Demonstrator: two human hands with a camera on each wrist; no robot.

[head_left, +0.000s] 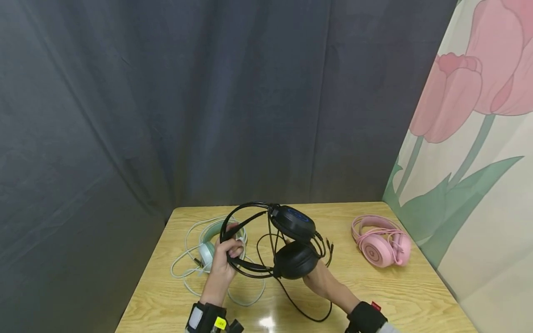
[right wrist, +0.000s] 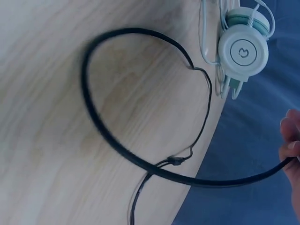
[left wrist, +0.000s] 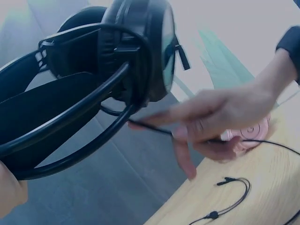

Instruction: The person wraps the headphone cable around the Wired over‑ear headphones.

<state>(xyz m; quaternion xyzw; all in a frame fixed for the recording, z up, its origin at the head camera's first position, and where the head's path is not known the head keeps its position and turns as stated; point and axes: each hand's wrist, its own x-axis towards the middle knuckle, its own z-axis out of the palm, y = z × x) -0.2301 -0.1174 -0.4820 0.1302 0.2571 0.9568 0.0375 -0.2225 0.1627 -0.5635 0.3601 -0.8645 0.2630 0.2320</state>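
My left hand (head_left: 226, 252) grips the headband of black over-ear headphones (head_left: 295, 260), holding them up over the table with both ear cups to the right. At the left edge of the left wrist view, part of that hand (left wrist: 10, 192) shows on the headband. My right hand (head_left: 319, 279) is just below the lower ear cup, its fingers mostly hidden in the head view. In the left wrist view, the right hand (left wrist: 215, 117) pinches the headphones' black cable (left wrist: 157, 128) close to the cup. The cable (right wrist: 211, 182) loops down over the wood in the right wrist view.
White and mint headphones (head_left: 206, 254) with loosely coiled white cables lie on the wooden table (head_left: 354, 296) behind my left hand. Pink headphones (head_left: 376, 249) wrapped in their cable lie at the right. A dark curtain (head_left: 266, 115) hangs behind, and a tulip-print cloth (head_left: 479, 194) borders the right side.
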